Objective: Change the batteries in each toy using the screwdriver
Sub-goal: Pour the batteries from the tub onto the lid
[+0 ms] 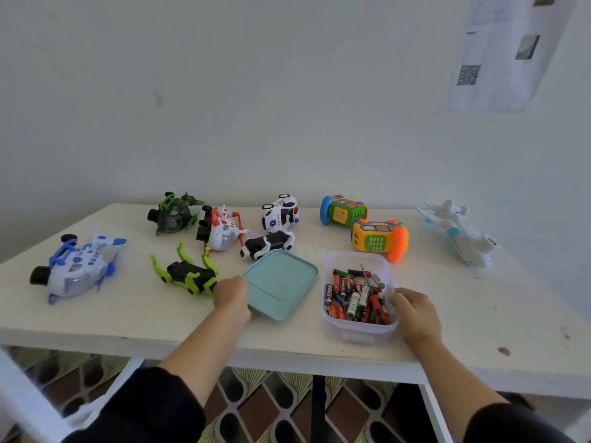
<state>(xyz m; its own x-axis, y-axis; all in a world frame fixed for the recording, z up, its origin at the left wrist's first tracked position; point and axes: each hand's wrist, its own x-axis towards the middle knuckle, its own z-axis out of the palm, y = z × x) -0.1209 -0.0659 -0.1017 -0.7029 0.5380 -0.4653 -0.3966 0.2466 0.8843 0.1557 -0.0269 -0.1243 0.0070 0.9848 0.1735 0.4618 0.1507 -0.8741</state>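
A clear plastic box (358,330) full of batteries (355,298) stands near the table's front edge, with a thin screwdriver (367,276) lying among them. My right hand (414,314) grips the box's right wall. My left hand (232,297) holds the left edge of the teal lid (281,282), which is tilted just left of the box. Toys lie around: a blue-white helicopter (76,266), a green-black car (188,273), a red-white helicopter (220,230), a dark green helicopter (172,214), a police car (279,212) and a black-white car (267,244).
Two orange-green toy phones (379,239) (343,211) lie behind the box. A white toy plane (460,233) sits at the far right. The white table (144,318) stands against a wall; patterned floor shows below its front edge.
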